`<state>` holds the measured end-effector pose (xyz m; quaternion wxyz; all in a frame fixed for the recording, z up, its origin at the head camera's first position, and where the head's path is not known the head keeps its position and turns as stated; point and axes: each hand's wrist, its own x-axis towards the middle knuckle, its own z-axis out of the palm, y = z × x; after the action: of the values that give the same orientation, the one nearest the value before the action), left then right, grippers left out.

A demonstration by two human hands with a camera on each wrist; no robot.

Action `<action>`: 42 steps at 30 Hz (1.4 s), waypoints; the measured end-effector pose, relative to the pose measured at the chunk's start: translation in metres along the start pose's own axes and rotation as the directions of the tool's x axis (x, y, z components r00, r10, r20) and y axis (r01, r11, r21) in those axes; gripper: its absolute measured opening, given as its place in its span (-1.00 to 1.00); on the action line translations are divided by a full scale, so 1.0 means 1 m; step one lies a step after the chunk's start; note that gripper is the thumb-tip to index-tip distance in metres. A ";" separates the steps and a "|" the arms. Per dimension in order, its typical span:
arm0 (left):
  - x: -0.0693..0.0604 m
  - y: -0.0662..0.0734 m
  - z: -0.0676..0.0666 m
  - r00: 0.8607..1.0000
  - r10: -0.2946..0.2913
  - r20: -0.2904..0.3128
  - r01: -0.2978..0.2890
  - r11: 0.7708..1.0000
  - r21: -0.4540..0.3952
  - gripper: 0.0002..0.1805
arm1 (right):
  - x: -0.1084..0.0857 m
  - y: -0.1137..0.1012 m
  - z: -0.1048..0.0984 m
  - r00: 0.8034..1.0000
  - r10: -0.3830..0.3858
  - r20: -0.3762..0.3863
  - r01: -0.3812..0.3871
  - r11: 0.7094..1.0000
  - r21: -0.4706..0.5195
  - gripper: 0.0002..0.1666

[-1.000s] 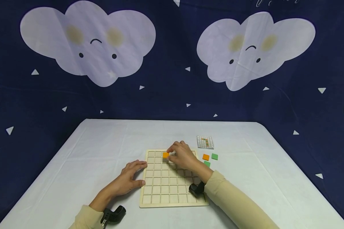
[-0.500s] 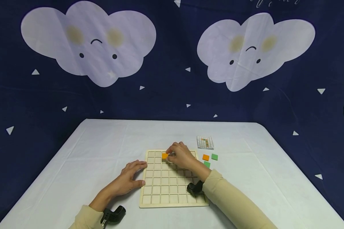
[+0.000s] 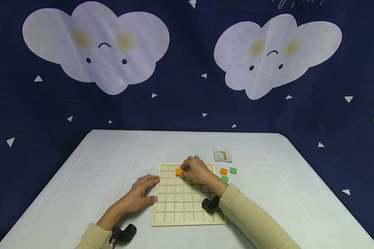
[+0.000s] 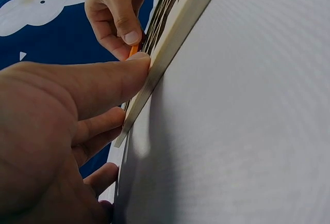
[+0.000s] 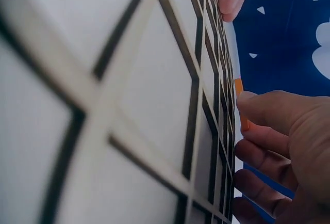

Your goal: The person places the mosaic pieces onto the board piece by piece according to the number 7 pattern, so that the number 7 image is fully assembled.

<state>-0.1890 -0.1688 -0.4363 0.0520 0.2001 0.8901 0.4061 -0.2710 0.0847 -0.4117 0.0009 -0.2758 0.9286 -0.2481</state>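
A pale wooden grid board (image 3: 179, 206) lies on the white table. My right hand (image 3: 198, 171) pinches a square orange tile (image 3: 178, 172) between thumb and fingers over the upper rows of the grid. In the right wrist view this orange tile (image 5: 240, 100) is tilted edge-on beside the grid; whether it touches the board I cannot tell. My left hand (image 3: 138, 195) rests at the board's left edge with fingers extended. Seen from the left wrist, its thumb (image 4: 113, 82) touches the rim of the board (image 4: 170, 46).
Right of the board lie a second orange tile (image 3: 223, 171) and two green tiles, one further right (image 3: 233, 171) and one nearer (image 3: 224, 179). Behind them is a small printed grid card (image 3: 223, 155). A dark blue cloud-patterned backdrop (image 3: 187, 103) hangs behind the table.
My right hand has shifted slightly toward me and to the left, carrying the orange tile down along the upper grid. The left hand has stayed in place.
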 end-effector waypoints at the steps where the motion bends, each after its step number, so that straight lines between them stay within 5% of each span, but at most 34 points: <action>1: 0.000 0.000 0.000 1.000 0.000 0.000 0.000 1.000 -0.001 -0.33 | 0.000 0.000 0.000 1.000 -0.002 0.000 0.002 1.000 -0.007 -0.75; 42: 0.000 0.001 0.001 1.000 0.011 -0.006 -0.011 1.000 0.004 -0.33 | -0.002 0.004 0.004 0.998 -0.065 -0.015 0.064 0.996 -0.056 -0.72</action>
<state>-0.1885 -0.1671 -0.4360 0.0469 0.2039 0.8900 0.4051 -0.2711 0.0865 -0.4172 -0.0228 -0.3034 0.9258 -0.2243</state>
